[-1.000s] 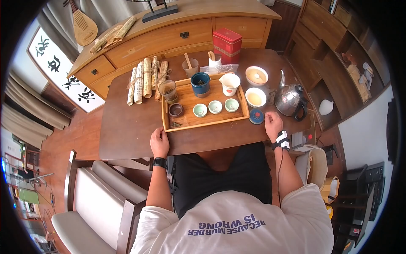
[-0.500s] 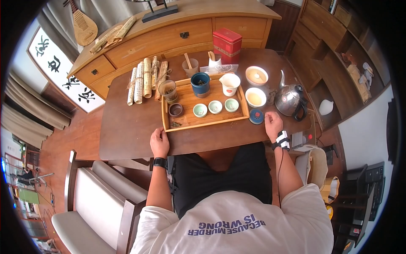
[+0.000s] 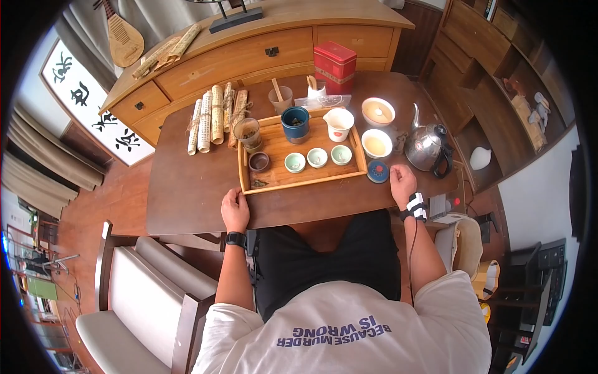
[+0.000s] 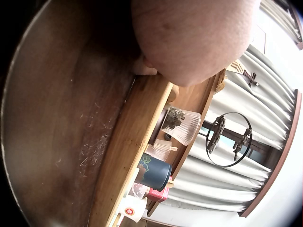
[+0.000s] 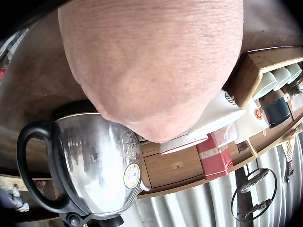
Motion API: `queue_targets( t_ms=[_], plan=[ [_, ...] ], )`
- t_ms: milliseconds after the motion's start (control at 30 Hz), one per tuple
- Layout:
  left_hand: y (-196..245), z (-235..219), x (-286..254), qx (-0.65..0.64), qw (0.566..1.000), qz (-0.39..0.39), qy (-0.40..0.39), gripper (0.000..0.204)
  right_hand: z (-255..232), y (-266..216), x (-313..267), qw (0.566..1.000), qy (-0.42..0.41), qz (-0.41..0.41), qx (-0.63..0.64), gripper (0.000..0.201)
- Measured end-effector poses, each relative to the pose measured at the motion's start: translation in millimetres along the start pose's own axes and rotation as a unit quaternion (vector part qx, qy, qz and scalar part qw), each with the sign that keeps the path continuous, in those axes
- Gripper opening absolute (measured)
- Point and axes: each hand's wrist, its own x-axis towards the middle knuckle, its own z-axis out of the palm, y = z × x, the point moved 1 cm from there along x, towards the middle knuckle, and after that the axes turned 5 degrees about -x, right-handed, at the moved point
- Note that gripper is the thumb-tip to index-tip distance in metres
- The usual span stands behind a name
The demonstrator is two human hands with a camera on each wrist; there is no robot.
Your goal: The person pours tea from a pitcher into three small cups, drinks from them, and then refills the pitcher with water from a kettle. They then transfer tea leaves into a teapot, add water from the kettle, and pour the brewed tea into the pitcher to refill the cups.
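Observation:
In the head view my left hand [image 3: 235, 212] rests on the brown table's near side, loosely curled, right by the front left corner of the wooden tray [image 3: 305, 184]. My right hand [image 3: 403, 185] lies on the table just right of a round blue lid [image 3: 377, 171], fingers loosely curled. Nothing shows in either hand; the fingertips are mostly hidden in both wrist views. On the tray stand a blue cup [image 3: 294, 133] with tea leaves, a white pitcher [image 3: 339, 127], a ribbed glass [image 3: 248, 133], a small brown cup [image 3: 258, 161] and three pale green cups [image 3: 317, 158].
Right of the tray are a white bowl [image 3: 377, 148] of tea, a lidded bowl [image 3: 378, 116] and a steel kettle [image 3: 426, 148], close to my right hand. Behind stand a red tin [image 3: 334, 70] and a frosted glass [image 3: 280, 100]. Rolled scrolls [image 3: 216, 118] lie at back left.

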Motion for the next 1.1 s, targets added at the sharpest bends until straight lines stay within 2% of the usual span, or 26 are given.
queue_targets(
  t_ms=[333,533,1100],
  plan=[
    [0.1,0.2,-0.1,-0.007,1.000,-0.002,0.005,0.014,0.1,0.8,0.4,1.000,0.005,-0.004,0.002,0.010],
    [-0.1,0.4,0.2,-0.020,1.000,-0.016,0.011,0.014,4.6,22.6,1.5,0.996,0.003,0.034,0.087,0.012],
    [-2.3,-0.8,-1.5,-0.048,0.999,-0.005,0.016,0.015,-4.9,6.2,-10.8,1.000,-0.011,-0.006,0.022,0.011]
  ],
)
